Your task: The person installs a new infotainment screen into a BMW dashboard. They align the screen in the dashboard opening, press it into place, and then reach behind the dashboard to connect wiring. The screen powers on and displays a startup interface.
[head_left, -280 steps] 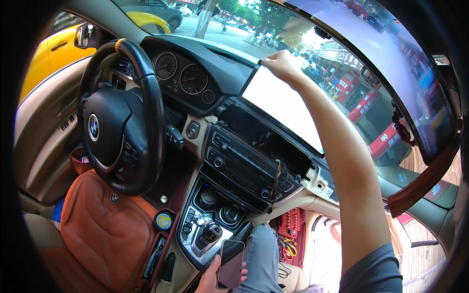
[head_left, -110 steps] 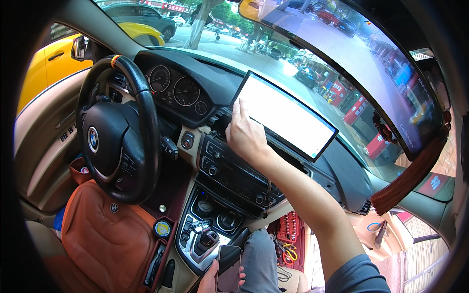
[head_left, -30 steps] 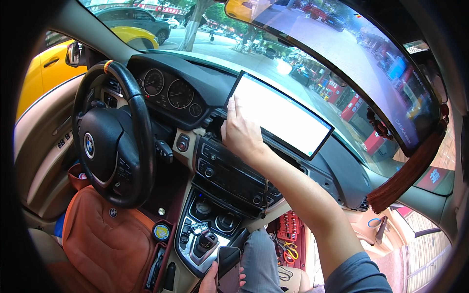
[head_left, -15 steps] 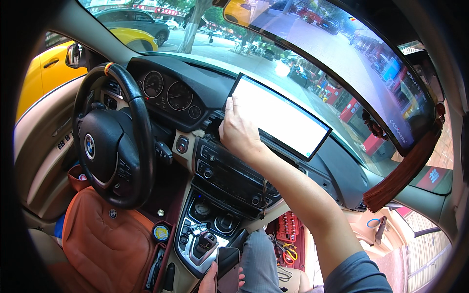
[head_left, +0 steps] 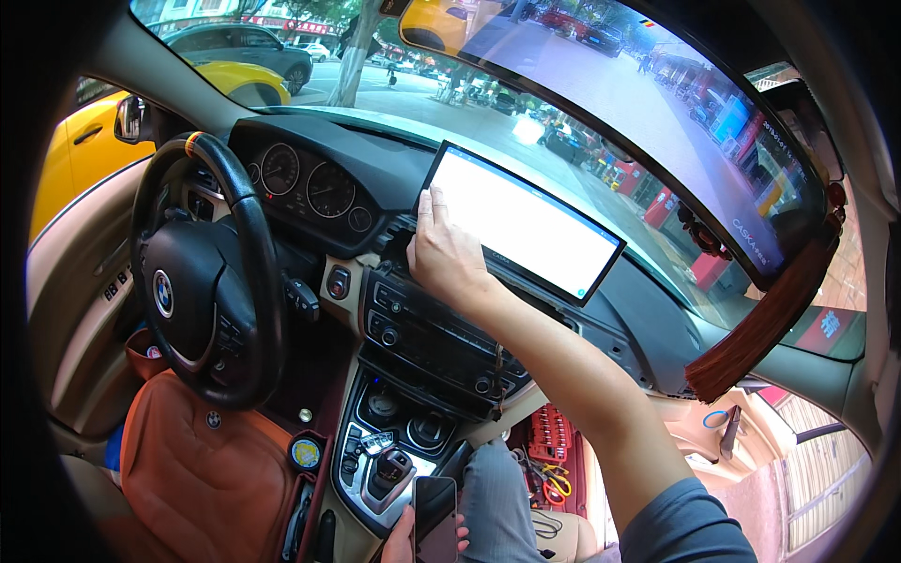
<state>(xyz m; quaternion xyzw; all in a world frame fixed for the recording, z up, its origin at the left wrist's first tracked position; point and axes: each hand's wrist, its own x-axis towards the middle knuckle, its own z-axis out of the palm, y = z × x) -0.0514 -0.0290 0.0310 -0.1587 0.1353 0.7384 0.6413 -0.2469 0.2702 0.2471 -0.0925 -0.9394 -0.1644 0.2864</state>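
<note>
My right hand (head_left: pixel 446 249) lies against the left end of a wide black-framed screen (head_left: pixel 522 225), its index and middle fingers stretched over the glowing white face; my thumb is mostly hidden. The screen leans above the dashboard's middle, over radio and climate controls (head_left: pixel 427 338) and a partly visible gap in the trim. Low in the picture, my left hand (head_left: pixel 402 533) grips a black phone (head_left: pixel 435 516) upright beside the gear lever (head_left: pixel 391 469), fingertips wrapped round its right edge.
A steering wheel (head_left: pixel 249 235) and orange seat cushion (head_left: pixel 197 460) occupy the left. A large mirror display (head_left: pixel 648 113) with a brown tassel (head_left: pixel 751 338) hangs upper right. A red tool case (head_left: pixel 549 432) and yellow-handled tool (head_left: pixel 558 483) lie in the passenger footwell, beside my jeaned leg (head_left: pixel 493 507).
Since the oldest frame, my right hand has moved from the screen's upper edge down to its left end. In the last second the hand barely moves, while the whole view shifts slightly.
</note>
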